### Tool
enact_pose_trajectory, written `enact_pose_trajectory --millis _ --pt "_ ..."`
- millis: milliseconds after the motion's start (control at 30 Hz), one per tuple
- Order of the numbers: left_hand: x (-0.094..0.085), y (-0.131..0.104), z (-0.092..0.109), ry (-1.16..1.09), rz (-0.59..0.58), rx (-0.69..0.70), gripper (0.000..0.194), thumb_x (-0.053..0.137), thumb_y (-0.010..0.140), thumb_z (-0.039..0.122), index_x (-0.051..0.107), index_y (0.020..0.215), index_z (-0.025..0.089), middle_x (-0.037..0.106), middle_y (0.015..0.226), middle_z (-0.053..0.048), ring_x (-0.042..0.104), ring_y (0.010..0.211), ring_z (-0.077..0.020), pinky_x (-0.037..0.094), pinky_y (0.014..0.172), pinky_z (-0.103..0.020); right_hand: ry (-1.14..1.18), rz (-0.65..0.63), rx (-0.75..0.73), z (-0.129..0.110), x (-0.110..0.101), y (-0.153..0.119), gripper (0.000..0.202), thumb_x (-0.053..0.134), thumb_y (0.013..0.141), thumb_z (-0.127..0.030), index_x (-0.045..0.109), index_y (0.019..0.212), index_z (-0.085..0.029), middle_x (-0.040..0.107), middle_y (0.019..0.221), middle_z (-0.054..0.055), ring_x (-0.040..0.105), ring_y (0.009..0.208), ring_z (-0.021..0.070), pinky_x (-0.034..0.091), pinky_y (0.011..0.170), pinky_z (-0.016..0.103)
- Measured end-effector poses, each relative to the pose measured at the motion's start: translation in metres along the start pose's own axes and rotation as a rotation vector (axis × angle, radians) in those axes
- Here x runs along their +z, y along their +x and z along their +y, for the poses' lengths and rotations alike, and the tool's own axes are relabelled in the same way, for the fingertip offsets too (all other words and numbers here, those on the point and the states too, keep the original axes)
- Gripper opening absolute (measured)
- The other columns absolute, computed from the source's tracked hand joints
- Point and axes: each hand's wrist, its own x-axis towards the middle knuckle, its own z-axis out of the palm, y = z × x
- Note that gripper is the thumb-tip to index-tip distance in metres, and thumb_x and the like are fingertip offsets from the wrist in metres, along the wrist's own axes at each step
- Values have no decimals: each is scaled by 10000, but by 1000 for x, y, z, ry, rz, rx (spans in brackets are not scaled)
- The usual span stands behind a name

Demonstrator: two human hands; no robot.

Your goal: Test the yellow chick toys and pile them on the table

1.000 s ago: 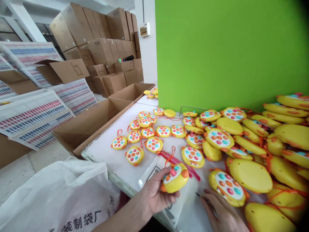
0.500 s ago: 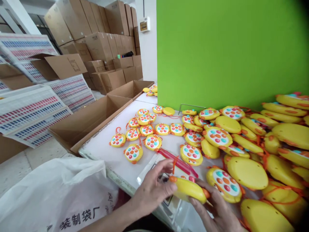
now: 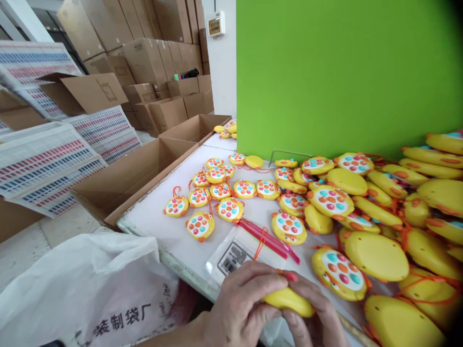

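toy point(image 3: 289, 300): both hands' grip | near: toy pile point(image 3: 376, 212) | under: bags point(image 3: 235, 253)

Yellow toys point(image 3: 327, 200) with coloured buttons lie scattered and heaped across the white desk point(image 3: 159, 221), piled highest at the right against a green wall point(image 3: 343, 72). An open cardboard box point(image 3: 130, 178) stands beside the desk, a white printed bag point(image 3: 83, 289) lies below it, and stacked cartons point(image 3: 152, 58) fill the background.
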Motion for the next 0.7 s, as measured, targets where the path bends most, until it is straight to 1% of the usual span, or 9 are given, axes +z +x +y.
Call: enact_pose_trajectory --millis 133,300,367,400,467,500,567,633,700 --pt "5 0 2 16 10 -39 322 507 875 243 624 1169 182 627 1103 -126 595 979 -203 457 853 -259 28 54 73 -6 3 1 197 515 873 -282 559 1062 -245 625 985 64 639 874 185 559 609 208" --pt "4 6 6 43 -27 -86 316 501 879 272 632 1159 203 631 1065 -107 586 975 -199 441 871 -259 11 17 123 -2 3 -4 207 523 867 -256 544 1073 -247 611 975 59 635 865 176 534 537 171" --pt "0 6 4 13 -16 -143 338 585 831 278 623 1162 225 613 1138 -89 562 1032 -210 430 903 -266 22 30 149 -2 1 -7 209 518 869 -252 538 1077 -241 608 991 72 634 879 186 537 538 182" --pt "-3 5 2 -21 32 -189 403 644 786 289 601 1184 240 589 1191 -79 542 1071 -219 436 901 -268 27 57 168 -3 0 -8 212 511 871 -248 532 1083 -240 603 1014 81 629 901 193 545 559 198" --pt "-7 4 -7 -190 149 -332 559 695 729 373 525 1249 254 550 1251 -82 522 1104 -243 493 805 -273 11 132 184 -7 -2 -9 225 504 873 -239 518 1098 -241 587 1064 92 607 967 210 559 656 258" --pt "-9 4 -12 -337 156 -437 586 658 741 449 499 1264 238 566 1218 -101 548 1057 -250 523 700 -272 -5 158 164 -9 -2 -9 227 503 872 -235 517 1099 -243 580 1074 93 596 990 214 557 700 285" --pt "-9 5 -23 -671 33 -686 545 509 817 524 494 1249 191 628 1056 -120 621 826 -221 516 507 -257 -41 129 81 -15 1 -9 239 523 857 -222 524 1095 -245 568 1080 89 582 1011 216 542 769 320" --pt "-6 8 -29 -905 -81 -866 456 482 853 440 511 1213 162 651 898 -90 607 611 -156 493 434 -234 -54 14 -24 -20 5 -9 247 555 833 -202 544 1075 -256 560 1103 83 570 1039 222 529 814 343" --pt "-3 11 -29 -963 -21 -867 431 567 816 288 490 1225 174 652 901 -69 606 582 -130 507 454 -222 -52 16 -6 -25 7 -10 278 572 825 -203 548 1095 -267 534 1189 88 534 1116 238 509 865 368"
